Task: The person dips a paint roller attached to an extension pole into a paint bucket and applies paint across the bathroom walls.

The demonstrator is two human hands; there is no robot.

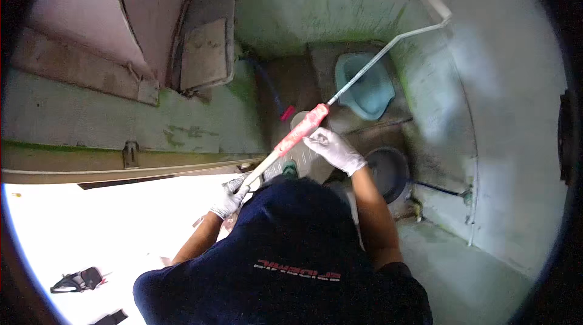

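We clamp both gloved hands, left hand (231,196) and right hand (331,146), round the paint roller (364,70)'s red-sleeved pole; a dark round bucket (388,170) sits beside.

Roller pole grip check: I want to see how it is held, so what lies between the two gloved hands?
In the head view, only the pole itself, where its pale shaft meets the red grip, spans between the left hand and the right hand.

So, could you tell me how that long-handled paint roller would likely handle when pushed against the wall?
The paint roller probably flexes slightly: its wire frame looks thin. Likely tip-heavy at that reach, hence the left hand and right hand gripping apart.
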